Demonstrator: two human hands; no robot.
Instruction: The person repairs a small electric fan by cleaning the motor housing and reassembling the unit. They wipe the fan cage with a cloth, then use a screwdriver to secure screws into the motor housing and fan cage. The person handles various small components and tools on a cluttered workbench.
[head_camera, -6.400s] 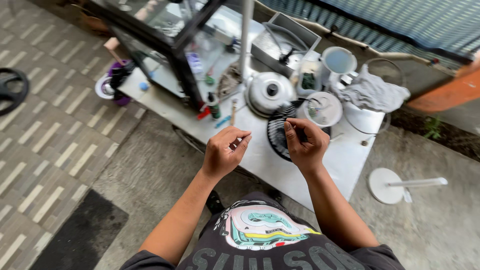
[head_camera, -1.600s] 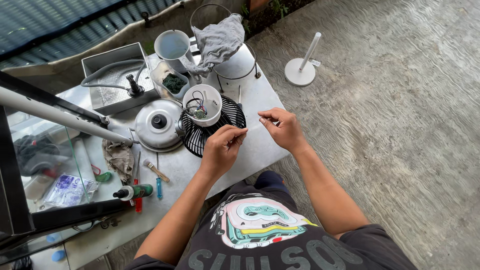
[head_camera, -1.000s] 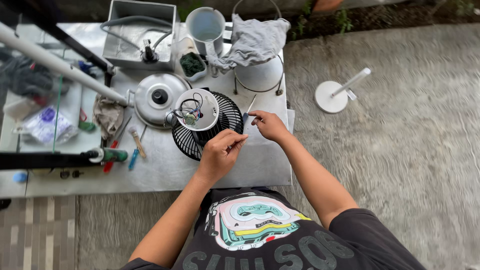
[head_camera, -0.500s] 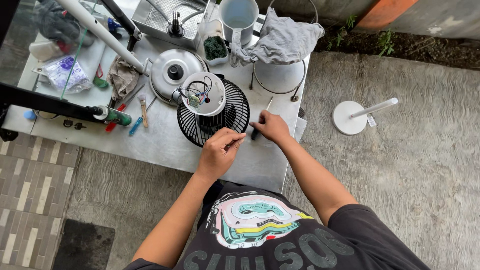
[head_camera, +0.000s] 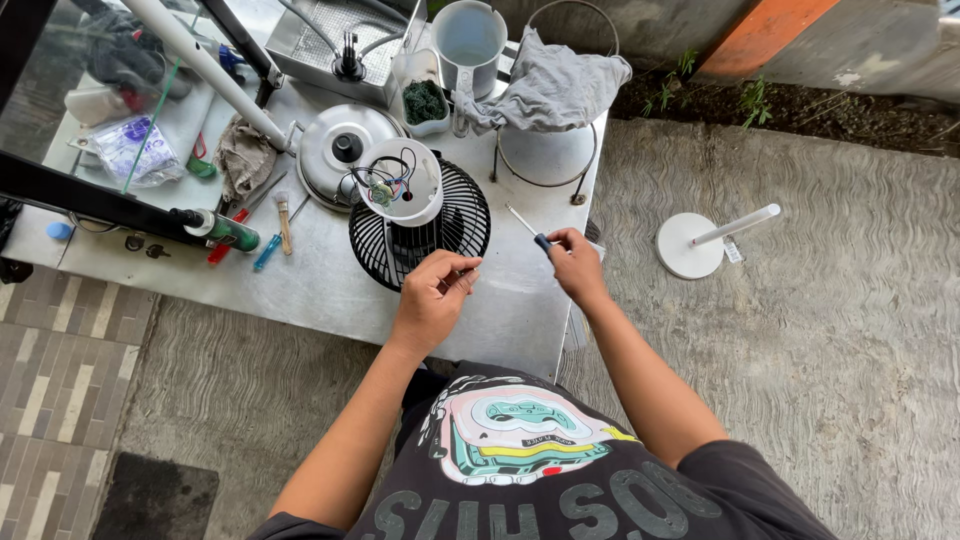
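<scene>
My right hand (head_camera: 576, 262) grips a small screwdriver (head_camera: 527, 228) by its dark handle, shaft pointing up-left over the metal table (head_camera: 330, 290). My left hand (head_camera: 435, 295) hovers with its fingers pinched together near the front rim of a black fan grille (head_camera: 462, 225); whether it holds something tiny I cannot tell. On the grille rests a white round fan motor housing (head_camera: 400, 182) with coloured wires inside.
A steel lid (head_camera: 332, 150), white pitcher (head_camera: 467, 40), grey cloth (head_camera: 550, 85) on a wire ring, sink tray (head_camera: 335, 35), sealant tube (head_camera: 215, 230), and small tools crowd the table. A white fan base with pole (head_camera: 700, 243) stands on the concrete floor at right.
My right hand has drawn away to the right with the screwdriver, apart from my left hand. The camera view has shifted slightly.
</scene>
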